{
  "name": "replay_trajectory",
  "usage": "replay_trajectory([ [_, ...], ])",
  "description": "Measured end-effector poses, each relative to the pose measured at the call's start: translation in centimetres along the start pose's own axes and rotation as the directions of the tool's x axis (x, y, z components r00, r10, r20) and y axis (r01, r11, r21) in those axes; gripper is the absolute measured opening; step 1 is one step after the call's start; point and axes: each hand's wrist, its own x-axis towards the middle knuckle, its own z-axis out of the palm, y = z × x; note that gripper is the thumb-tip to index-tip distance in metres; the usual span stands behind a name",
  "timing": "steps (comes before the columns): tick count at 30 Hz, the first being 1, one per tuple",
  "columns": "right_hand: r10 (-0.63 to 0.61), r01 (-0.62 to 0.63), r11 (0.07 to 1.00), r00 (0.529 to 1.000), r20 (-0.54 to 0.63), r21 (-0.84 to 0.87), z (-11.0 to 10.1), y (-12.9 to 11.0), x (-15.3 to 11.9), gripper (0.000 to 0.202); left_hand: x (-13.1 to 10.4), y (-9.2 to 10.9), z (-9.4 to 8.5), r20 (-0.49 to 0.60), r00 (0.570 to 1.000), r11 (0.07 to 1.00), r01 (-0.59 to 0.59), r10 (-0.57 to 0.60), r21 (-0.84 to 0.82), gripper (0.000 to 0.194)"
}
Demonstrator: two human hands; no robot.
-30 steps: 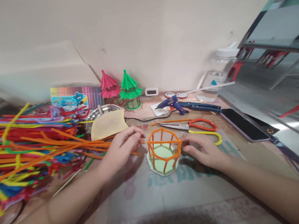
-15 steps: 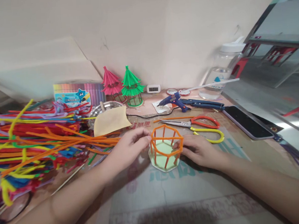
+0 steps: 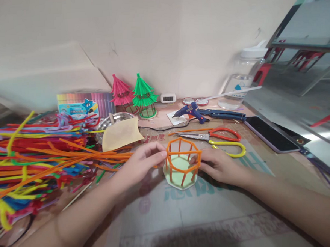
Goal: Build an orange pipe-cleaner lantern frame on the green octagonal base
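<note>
A small octagonal cage of orange pipe cleaners (image 3: pixel 182 170) stands on a pale green base (image 3: pixel 180 178) in front of me. Its upright posts carry an orange ring, and a straight orange pipe cleaner (image 3: pixel 182 152) lies across the top. On the left side, my left hand (image 3: pixel 145 160) pinches with thumb and forefinger at the end of that crosspiece, by the rim. My right hand (image 3: pixel 218 165) grips the cage from the right, with a fingertip reaching in between the posts. Scissors (image 3: pixel 216 136) with red and yellow handles lie just behind.
Loose pipe cleaners (image 3: pixel 51 154) in many colours cover the left side. Behind are sandpaper-like yellowish paper (image 3: pixel 120 134), a metal bowl (image 3: pixel 101 128), pink (image 3: pixel 120 91) and green (image 3: pixel 144 93) roofed models, a blue glue gun (image 3: pixel 191 112), a water bottle (image 3: pixel 238 77) and a phone (image 3: pixel 270 134).
The view has shifted slightly, so the background sits a little further left. Both hands keep nearly the same hold on the cage and crosspiece.
</note>
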Motion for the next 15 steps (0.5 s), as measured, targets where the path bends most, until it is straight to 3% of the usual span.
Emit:
replay_trajectory([
  [4,-0.013,0.013,1.0,1.0,-0.021,0.006,0.1,0.2,0.0,0.025,0.6,-1.3,-0.4,0.065,0.998,0.989,-0.018,0.028,-0.149,0.037],
  [9,-0.041,0.041,0.999,0.998,-0.04,0.004,0.1,0.4,-0.1,0.024,0.9,-2.0,-0.6,0.082,0.997,0.984,0.017,-0.002,-0.179,0.054],
  [12,-0.043,0.043,0.999,0.998,-0.038,0.002,0.1,0.3,0.0,0.024,1.3,-2.0,-0.8,-0.032,0.999,0.967,-0.002,-0.006,-0.254,0.056],
  [15,-0.045,0.045,0.999,0.998,-0.036,0.0,0.0,0.1,0.1,0.025,1.7,-2.0,-1.1,-0.155,0.988,0.954,-0.049,0.002,-0.296,0.04],
])
